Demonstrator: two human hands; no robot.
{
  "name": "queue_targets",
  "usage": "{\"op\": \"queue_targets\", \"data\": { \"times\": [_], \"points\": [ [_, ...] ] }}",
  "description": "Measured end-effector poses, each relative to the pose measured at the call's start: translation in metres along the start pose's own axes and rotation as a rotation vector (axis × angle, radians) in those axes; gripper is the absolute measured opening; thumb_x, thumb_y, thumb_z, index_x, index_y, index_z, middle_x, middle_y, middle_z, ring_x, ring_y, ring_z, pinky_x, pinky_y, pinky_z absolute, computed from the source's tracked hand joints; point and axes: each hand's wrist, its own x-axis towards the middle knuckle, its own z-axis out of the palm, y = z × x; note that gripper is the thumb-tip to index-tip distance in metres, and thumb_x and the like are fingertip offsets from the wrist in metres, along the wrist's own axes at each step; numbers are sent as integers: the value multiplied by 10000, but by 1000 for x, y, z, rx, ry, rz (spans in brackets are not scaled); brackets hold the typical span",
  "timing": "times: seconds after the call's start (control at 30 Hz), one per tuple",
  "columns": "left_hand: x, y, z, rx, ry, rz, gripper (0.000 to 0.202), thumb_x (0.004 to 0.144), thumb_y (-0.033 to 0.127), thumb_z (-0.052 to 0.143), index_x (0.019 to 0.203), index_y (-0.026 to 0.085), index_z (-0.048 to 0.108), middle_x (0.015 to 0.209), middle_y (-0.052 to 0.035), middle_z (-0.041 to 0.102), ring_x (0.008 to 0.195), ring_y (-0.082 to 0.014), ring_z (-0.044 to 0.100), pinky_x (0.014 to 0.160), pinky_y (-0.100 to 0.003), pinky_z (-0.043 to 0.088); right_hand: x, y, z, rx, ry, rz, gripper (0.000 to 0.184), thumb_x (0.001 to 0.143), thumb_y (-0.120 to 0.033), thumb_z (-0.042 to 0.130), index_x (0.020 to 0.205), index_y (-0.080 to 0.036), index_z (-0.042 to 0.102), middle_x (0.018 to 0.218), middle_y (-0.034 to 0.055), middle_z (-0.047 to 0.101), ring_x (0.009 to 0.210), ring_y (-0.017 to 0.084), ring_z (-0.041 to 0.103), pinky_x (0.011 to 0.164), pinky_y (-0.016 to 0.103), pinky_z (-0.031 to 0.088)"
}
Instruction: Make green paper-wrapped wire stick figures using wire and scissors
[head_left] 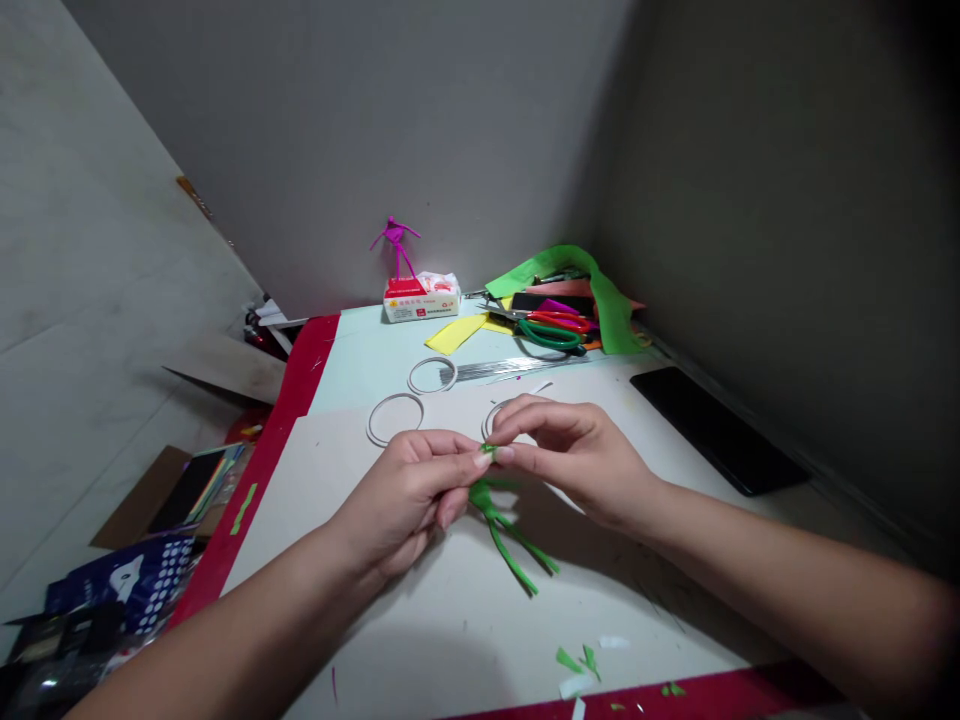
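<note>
Both hands meet over the middle of the table around a small green paper figure (486, 500). Its two thin legs hang down to the right below my fingers. My left hand (424, 480) pinches the figure near its top between thumb and fingers. From the other side, my right hand (574, 455) has thumb and forefinger closed on the same green tip. The fingers cover most of the figure's upper part. Just behind the right fingers, a roll of tape (488, 420) is partly hidden.
Two more tape rings (369, 425) (411, 378) lie farther back, beside thin wires (517, 369). Scissors (551, 335) rest among coloured strips. A purple figure (395, 240) stands on a small box (422, 303). A black phone-like slab (720, 428) lies right; green scraps (570, 660) lie near the front edge.
</note>
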Motion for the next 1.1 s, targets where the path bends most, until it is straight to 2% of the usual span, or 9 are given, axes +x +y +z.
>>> {"op": "queue_targets", "data": {
  "times": [0.2, 0.3, 0.37, 0.5, 0.67, 0.83, 0.93, 1.1],
  "points": [
    [-1, 2, -1, -134, -48, -63, 121, 714, 156, 682, 607, 106, 655, 270, 83, 376, 281, -2, 170, 374, -165, 176, 2, -3, -1, -248, 25, -377, 171, 783, -96, 684, 877, -224, 746, 765, 47, 717, 739, 175, 661, 706, 344, 537],
    [-2, 1, 0, -147, -57, -71, 134, 709, 144, 676, 585, 107, 645, 267, 79, 382, 277, -1, 177, 375, -164, 182, 3, -3, -4, -389, -51, -562, 228, 782, -96, 684, 970, -220, 715, 809, 73, 741, 764, 192, 685, 721, 361, 540],
    [-1, 1, 0, -140, -45, -69, 152, 701, 154, 685, 565, 111, 632, 267, 72, 395, 278, -4, 201, 375, -166, 183, 2, -3, -5, -487, -95, -628, 251, 792, -123, 679, 1015, -238, 684, 855, 78, 745, 788, 192, 693, 725, 358, 536],
    [0, -1, -3, -98, -32, -41, 97, 719, 175, 673, 660, 97, 672, 280, 58, 444, 271, -4, 189, 374, -186, 147, -3, -6, -4, -605, -59, -637, 242, 830, -110, 600, 1011, -263, 649, 919, 75, 746, 811, 185, 693, 721, 355, 524],
    [1, 0, -8, -90, -83, -29, 123, 777, 161, 607, 771, 78, 698, 293, 49, 476, 269, -8, 193, 406, -202, 195, -6, -11, -2, -654, -34, -617, 251, 821, -91, 594, 1003, -258, 638, 936, 92, 748, 808, 194, 686, 717, 366, 521],
    [1, -1, -6, -91, -97, -68, 98, 763, 138, 617, 687, 95, 663, 301, 52, 476, 264, 2, 176, 398, -194, 165, -6, -13, 0, -624, -26, -599, 258, 806, -70, 566, 973, -250, 644, 887, 77, 747, 758, 187, 682, 701, 358, 514],
    [2, -2, -4, -78, -122, -88, 188, 753, 155, 632, 574, 114, 594, 306, 52, 463, 266, 6, 180, 396, -188, 182, -5, -12, 1, -615, -39, -579, 279, 802, -56, 539, 982, -237, 651, 854, 65, 744, 776, 188, 686, 722, 356, 509],
    [3, -2, -4, -79, -78, -105, 126, 742, 160, 635, 630, 103, 617, 317, 53, 468, 275, 9, 177, 385, -167, 169, -4, -6, 1, -646, -11, -572, 242, 806, -71, 566, 962, -232, 657, 894, 67, 748, 783, 188, 682, 729, 353, 494]
  ]
}}
